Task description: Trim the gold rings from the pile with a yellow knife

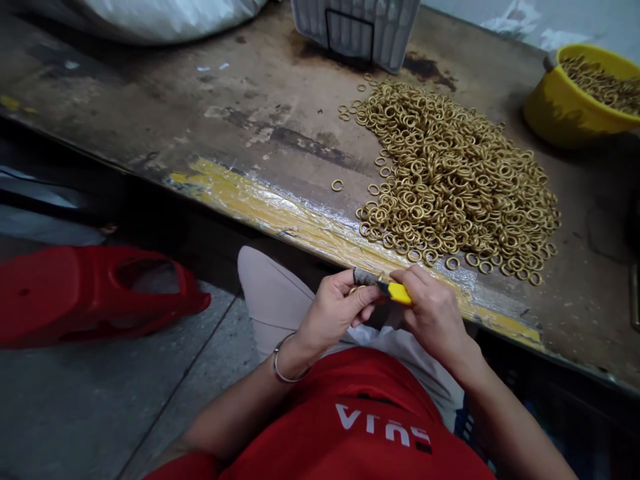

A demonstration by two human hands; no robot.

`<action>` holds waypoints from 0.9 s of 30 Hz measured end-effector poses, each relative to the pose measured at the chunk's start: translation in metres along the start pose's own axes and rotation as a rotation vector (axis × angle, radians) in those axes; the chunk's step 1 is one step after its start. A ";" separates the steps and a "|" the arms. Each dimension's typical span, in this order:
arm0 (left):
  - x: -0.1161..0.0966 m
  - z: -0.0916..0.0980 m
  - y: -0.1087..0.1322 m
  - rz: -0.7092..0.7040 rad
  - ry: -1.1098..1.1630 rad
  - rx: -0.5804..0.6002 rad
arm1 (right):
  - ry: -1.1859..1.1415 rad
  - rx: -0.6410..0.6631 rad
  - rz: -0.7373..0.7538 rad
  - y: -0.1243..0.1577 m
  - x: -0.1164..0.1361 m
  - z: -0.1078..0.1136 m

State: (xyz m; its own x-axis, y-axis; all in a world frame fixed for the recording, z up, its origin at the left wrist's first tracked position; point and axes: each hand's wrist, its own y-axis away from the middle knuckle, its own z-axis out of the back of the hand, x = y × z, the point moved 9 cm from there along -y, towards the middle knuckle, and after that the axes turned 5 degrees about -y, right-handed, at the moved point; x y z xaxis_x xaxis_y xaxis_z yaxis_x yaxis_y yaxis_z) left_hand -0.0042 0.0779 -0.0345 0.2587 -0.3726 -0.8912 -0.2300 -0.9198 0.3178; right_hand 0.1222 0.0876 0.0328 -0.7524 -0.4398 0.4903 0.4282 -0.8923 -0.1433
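My left hand [340, 303] is closed, thumb against fingers, on a brass-coloured ring [354, 289] that shows only in part. Grey wrapping [365, 277] covers one of its fingertips. In my right hand [435, 307] is a yellow-handled tool that looks like a utility knife [400, 293]; its dark end points left and meets the left fingertips. Both hands are close together over my lap, just off the table's front edge. Beyond them on the table spreads a large heap of brass-coloured rings [460, 180]. One ring [337, 185] lies apart to the left.
The worn wooden table [150, 113] has yellow and clear tape [260, 203] along its front edge. A grey plastic bin [355, 30] stands behind the heap. At the far right is a yellow bucket [560, 107] of rings. A white sack [165, 17] lies back left; a red stool [90, 293] occupies the floor.
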 end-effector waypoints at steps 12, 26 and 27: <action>-0.048 -0.009 0.015 -0.249 -0.467 0.060 | 0.470 0.034 -0.119 -0.010 -0.028 0.009; 0.012 0.031 -0.002 0.093 0.301 0.014 | 0.455 0.227 -0.053 -0.117 0.010 -0.054; 0.012 0.034 -0.002 0.103 0.318 0.016 | 0.463 0.257 -0.059 -0.121 0.008 -0.058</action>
State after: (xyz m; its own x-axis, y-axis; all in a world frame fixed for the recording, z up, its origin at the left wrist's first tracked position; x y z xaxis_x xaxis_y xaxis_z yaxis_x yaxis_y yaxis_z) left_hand -0.0325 0.0792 -0.0570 0.5128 -0.4858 -0.7079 -0.2841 -0.8741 0.3940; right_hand 0.0349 0.1864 0.0047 -0.8963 -0.4402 0.0525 0.4433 -0.8887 0.1166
